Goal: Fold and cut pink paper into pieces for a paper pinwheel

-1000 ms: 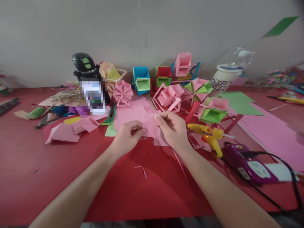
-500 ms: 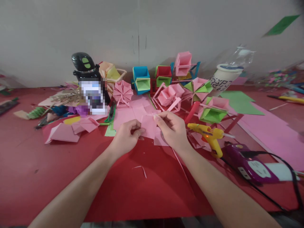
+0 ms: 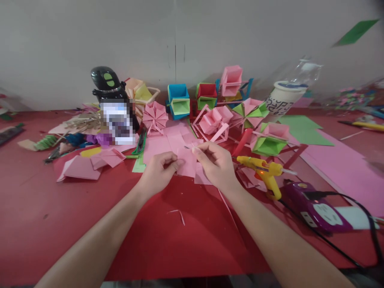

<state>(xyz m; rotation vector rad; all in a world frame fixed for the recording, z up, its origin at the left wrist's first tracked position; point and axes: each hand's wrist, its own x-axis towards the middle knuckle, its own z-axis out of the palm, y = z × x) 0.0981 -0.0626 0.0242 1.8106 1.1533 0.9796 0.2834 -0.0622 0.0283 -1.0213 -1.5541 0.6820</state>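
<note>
- The red counter [image 3: 144, 248] runs the full width of the view, with a grey wall [image 3: 129, 36] behind it.
- Large pink sheets [image 3: 342, 164] lie flat on the right side; green sheets [image 3: 306, 130] lie just beyond them.
- A black figure [image 3: 109, 86] stands at the back left, a screen [image 3: 120, 124] in front of it; what the screen shows is pixelated.
- The left hand [image 3: 159, 172] has its grip closed, thumb and fingertips together on the left edge of the pink paper piece [image 3: 186, 163].
- The right hand [image 3: 220, 164] has its grip closed too, thumb and forefinger pinching the same piece near its upper right corner.
- A purple power outlet [image 3: 315, 206] sits at the right, a black cable [image 3: 357, 198] crossing over it.
- A patterned cup [image 3: 282, 98], tilted, is at the back right.
- The yellow glue gun [image 3: 264, 172] lies between the right hand and the power outlet, a small orange light showing on its body.
- Folded paper models stand in the middle at the back, among them a blue and green one [image 3: 179, 102] and a pink fan-shaped one [image 3: 155, 117].
- The pink paper piece is between the two hands, above other pink paper [image 3: 156, 148].
- A thin, bent paper strip [image 3: 182, 217] lies nearer the front edge.
</note>
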